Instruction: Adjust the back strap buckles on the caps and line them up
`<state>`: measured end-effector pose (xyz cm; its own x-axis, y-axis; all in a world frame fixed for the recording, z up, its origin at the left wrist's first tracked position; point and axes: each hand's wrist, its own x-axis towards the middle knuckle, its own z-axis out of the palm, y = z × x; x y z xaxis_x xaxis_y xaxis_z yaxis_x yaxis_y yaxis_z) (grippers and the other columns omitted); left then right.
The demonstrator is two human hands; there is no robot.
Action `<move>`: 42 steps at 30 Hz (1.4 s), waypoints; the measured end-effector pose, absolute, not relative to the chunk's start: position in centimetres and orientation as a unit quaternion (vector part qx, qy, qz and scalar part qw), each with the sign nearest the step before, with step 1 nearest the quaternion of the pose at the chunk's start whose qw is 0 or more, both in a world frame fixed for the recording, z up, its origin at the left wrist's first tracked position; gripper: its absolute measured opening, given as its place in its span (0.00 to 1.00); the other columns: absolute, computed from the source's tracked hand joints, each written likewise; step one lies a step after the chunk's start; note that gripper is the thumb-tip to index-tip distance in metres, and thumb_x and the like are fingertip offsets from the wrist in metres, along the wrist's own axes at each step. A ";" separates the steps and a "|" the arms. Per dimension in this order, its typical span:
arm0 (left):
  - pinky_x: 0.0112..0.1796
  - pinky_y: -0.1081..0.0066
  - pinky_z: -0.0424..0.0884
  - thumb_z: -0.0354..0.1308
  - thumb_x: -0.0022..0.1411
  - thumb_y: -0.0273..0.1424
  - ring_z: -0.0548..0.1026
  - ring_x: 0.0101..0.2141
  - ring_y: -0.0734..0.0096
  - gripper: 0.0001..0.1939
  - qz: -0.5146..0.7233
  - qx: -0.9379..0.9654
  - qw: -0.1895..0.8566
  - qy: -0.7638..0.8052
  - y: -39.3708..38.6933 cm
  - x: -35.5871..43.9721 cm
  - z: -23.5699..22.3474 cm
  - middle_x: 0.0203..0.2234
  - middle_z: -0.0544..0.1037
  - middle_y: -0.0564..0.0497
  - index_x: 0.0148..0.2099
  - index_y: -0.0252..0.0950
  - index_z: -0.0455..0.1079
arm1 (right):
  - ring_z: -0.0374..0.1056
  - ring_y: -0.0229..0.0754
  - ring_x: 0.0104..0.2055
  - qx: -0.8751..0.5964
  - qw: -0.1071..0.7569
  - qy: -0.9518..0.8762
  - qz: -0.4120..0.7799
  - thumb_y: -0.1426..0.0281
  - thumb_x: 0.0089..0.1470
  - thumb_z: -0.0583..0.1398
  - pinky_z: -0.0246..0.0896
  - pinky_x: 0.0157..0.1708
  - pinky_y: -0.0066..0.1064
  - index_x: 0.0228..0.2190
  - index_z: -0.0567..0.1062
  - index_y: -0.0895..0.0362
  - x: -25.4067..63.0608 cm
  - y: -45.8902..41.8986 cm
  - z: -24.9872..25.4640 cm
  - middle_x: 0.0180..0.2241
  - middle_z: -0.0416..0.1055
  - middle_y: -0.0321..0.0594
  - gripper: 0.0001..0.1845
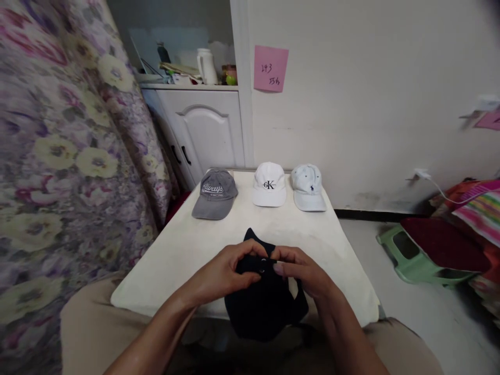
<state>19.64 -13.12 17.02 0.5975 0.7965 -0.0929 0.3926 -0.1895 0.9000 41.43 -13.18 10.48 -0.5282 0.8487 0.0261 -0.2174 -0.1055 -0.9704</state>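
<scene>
A black baseball cap [258, 310] is held over the near edge of the table, its opening at the back facing right and its front end pointing down toward my lap. My left hand [228, 271] pinches the cap's upper left part between thumb and fingers. From the other side, my right hand [302, 268] grips the cap near two small shiny rings or snaps, with thumb and fingertips close together. Farther back on the table stand a grey cap [215, 195], a white cap [269, 185] with black letters, and a pale blue cap [308, 188].
The cream-covered table [187, 250] meets the wall at its far side. Left of it hangs a floral curtain [70, 156]; a white cabinet [207, 122] stands behind. A pink note [271, 69] is on the wall. To the right is a green stool [402, 255] with a dark red top.
</scene>
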 end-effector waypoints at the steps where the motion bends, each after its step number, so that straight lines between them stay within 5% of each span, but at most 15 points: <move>1: 0.36 0.72 0.65 0.61 0.57 0.26 0.70 0.36 0.69 0.14 0.213 0.751 0.478 0.402 -13.1 19.5 17.0 0.36 0.74 0.55 0.46 0.39 0.70 | 0.58 0.35 0.26 -0.289 0.393 -0.536 0.689 0.63 0.49 0.66 0.50 0.28 0.27 0.28 0.74 0.58 41.2 -13.2 10.4 0.24 0.64 0.32 0.12; 11: 0.50 0.63 0.67 0.56 0.67 0.26 0.70 0.50 0.63 0.14 0.302 0.867 0.233 0.321 -12.8 19.2 13.5 0.48 0.74 0.48 0.54 0.42 0.68 | 0.55 0.35 0.25 -0.314 0.416 -0.505 0.688 0.63 0.48 0.67 0.48 0.28 0.27 0.25 0.71 0.57 40.7 -13.3 10.1 0.23 0.62 0.31 0.13; 22: 0.52 0.58 0.69 0.59 0.67 0.30 0.72 0.53 0.60 0.19 0.360 0.860 0.173 0.317 -13.1 18.6 11.0 0.52 0.75 0.46 0.59 0.44 0.65 | 0.57 0.35 0.26 -0.265 0.438 -0.444 0.736 0.66 0.45 0.68 0.49 0.26 0.25 0.27 0.73 0.57 40.2 -12.8 9.2 0.27 0.68 0.33 0.10; 42: 0.43 0.66 0.68 0.61 0.59 0.23 0.74 0.41 0.65 0.11 0.395 0.783 0.307 0.369 -14.1 19.7 12.2 0.39 0.76 0.50 0.44 0.39 0.71 | 0.60 0.36 0.28 -0.329 0.414 -0.556 0.641 0.63 0.49 0.67 0.51 0.29 0.28 0.31 0.73 0.56 40.2 -12.8 9.5 0.26 0.67 0.32 0.11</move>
<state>19.67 -14.12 12.19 0.4144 0.8209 0.3928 0.3359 -0.5391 0.7724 40.22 -12.76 9.46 -0.4411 0.8966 0.0387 -0.1645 -0.0384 -0.9856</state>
